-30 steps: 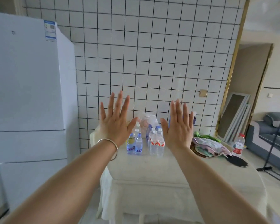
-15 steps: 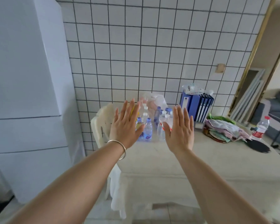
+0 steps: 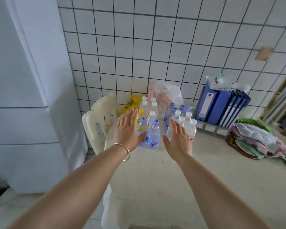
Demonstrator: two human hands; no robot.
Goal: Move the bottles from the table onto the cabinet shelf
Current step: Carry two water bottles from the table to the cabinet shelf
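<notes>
Several small plastic water bottles (image 3: 153, 133) with blue or white caps stand grouped at the far left of the cloth-covered table (image 3: 180, 179), against the tiled wall. My left hand (image 3: 128, 131), with a bracelet on the wrist, is stretched out flat just left of the group. To the right of the front blue-labelled bottles, my right hand (image 3: 178, 139) is also flat and partly covers the red-labelled bottles (image 3: 191, 129). Neither hand holds anything. No cabinet shelf is in view.
A white refrigerator (image 3: 28, 90) fills the left side. A cream plastic chair (image 3: 97, 123) stands between it and the table. Blue binders (image 3: 221, 109) with a plastic bag on top stand at the wall; a heap of cloths (image 3: 258, 142) lies at the right.
Both hands have dropped from raised with spread fingers and come close to the bottles, fingers now together. The view has tilted down and moved nearer the table.
</notes>
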